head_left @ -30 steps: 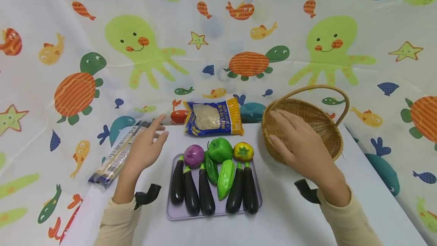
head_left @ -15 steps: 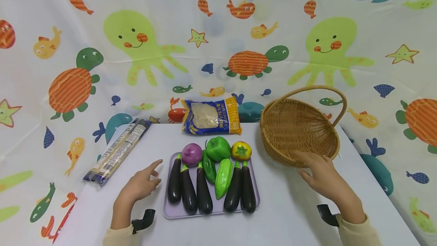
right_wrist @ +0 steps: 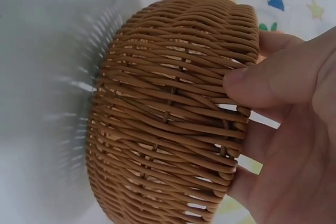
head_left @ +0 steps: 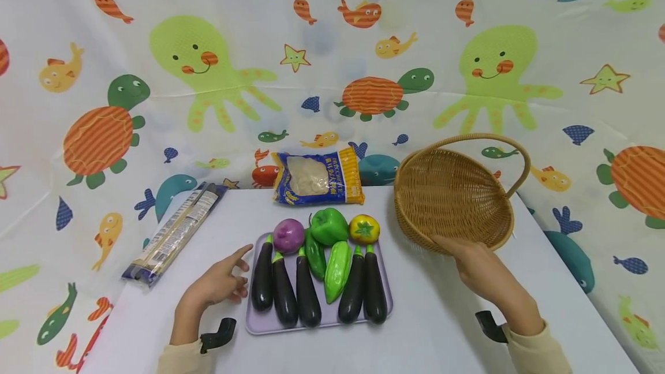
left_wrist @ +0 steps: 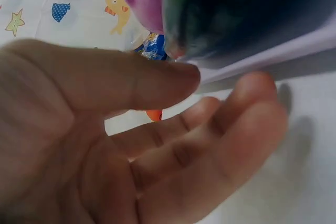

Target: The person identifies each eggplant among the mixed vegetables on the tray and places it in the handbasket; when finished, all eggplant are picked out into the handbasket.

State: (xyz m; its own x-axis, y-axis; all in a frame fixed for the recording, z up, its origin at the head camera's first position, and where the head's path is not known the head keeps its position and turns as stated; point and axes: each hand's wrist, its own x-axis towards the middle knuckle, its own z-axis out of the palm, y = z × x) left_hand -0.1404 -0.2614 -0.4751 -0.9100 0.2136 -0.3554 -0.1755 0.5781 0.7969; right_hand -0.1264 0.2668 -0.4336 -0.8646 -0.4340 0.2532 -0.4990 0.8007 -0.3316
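Note:
A brown wicker basket (head_left: 452,195) with an arched handle stands at the table's right side. My right hand (head_left: 480,267) grips its near rim; in the right wrist view the thumb (right_wrist: 262,85) presses the outer weave and the other fingers go over the inside. My left hand (head_left: 215,284) hovers beside the left edge of a lilac tray (head_left: 327,328), fingers loosely bent and nothing between them. Nearest to it lies a dark eggplant (head_left: 262,276), seen large and blurred in the left wrist view. A purple onion (left_wrist: 147,1) shows behind it there.
The tray also holds several more eggplants (head_left: 309,293), a green bell pepper (head_left: 329,225), a pale green ridged vegetable (head_left: 337,270) and a yellow persimmon-like fruit (head_left: 365,228). A blue-yellow bag (head_left: 317,178) lies behind; a long packet (head_left: 176,232) lies left. A printed curtain (head_left: 322,74) hangs behind.
My right hand has come down from in front of the basket to its near rim and taken hold. My left hand has moved down and nearer to the tray's left edge.

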